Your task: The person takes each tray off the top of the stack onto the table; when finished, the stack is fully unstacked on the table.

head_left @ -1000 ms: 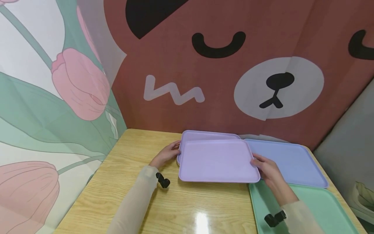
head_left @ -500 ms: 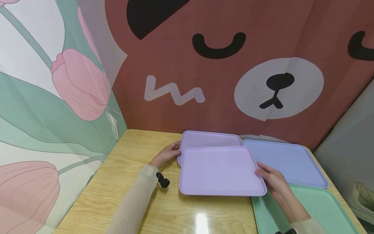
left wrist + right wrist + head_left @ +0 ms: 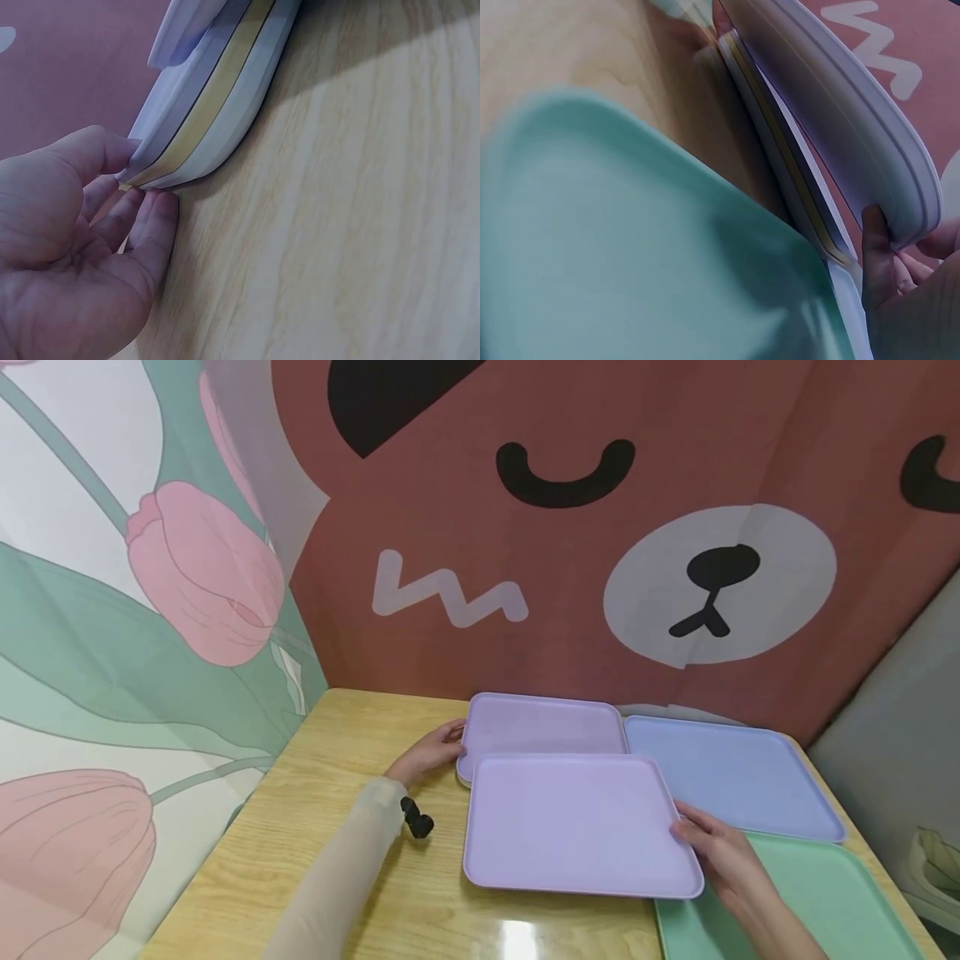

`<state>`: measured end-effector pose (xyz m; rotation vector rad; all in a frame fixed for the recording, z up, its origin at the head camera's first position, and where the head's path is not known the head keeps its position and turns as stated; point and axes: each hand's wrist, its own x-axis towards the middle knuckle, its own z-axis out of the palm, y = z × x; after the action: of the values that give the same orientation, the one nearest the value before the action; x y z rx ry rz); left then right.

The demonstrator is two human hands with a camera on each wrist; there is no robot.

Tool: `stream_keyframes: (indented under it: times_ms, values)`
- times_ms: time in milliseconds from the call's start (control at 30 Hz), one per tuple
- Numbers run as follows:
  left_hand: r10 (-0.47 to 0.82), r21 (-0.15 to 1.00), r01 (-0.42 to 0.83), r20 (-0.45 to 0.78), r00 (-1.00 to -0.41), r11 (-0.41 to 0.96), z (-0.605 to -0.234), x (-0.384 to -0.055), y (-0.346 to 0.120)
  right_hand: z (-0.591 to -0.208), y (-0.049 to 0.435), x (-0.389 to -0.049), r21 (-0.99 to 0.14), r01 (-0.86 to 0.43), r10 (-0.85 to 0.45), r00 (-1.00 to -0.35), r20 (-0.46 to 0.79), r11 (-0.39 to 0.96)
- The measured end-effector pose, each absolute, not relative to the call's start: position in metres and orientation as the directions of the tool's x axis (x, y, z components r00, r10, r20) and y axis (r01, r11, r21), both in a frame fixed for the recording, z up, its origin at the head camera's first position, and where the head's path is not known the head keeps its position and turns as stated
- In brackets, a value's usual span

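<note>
My right hand [image 3: 726,853] pinches the right rim of a lilac tray [image 3: 581,827], thumb above and fingers below. In the right wrist view this lifted tray [image 3: 847,120] is tilted and raised over a tray stack. That stack stands against the back wall, topped by another lilac tray [image 3: 543,725]. Beneath the top one, in the left wrist view, lie a yellow tray [image 3: 217,97] and a whitish tray [image 3: 247,97]. My left hand [image 3: 427,754] holds the stack's left corner, thumb at the lilac rim and fingertips low by the table.
On the wooden table [image 3: 405,902], a blue tray [image 3: 738,777] lies right of the stack. In front of it is a green tray [image 3: 825,893], partly behind my right arm. A bear-print wall covering [image 3: 450,660] rises along the table's back edge.
My right hand has drawn the lifted lilac tray toward me and slightly right, uncovering more of the lilac tray behind it. My left hand has stayed at the stack's corner.
</note>
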<state>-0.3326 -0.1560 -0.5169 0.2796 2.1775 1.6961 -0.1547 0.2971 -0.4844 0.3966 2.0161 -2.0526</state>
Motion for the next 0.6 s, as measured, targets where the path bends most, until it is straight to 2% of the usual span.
stream_keyframes:
  times_ms: [267, 600]
  values:
    - [0.371, 0.961, -0.075, -0.173, -0.912, 0.265, -0.514, -0.334, -0.154, -0.482, 0.295, -0.135, -0.906, 0.422, 0.070, -0.904, -0.422, -0.013]
    - [0.349, 0.959, -0.128, -0.213, -0.912, 0.253, -0.513, -0.332, -0.154, -0.479, 0.284, -0.116, -0.874, 0.485, 0.051, -0.874, -0.483, 0.032]
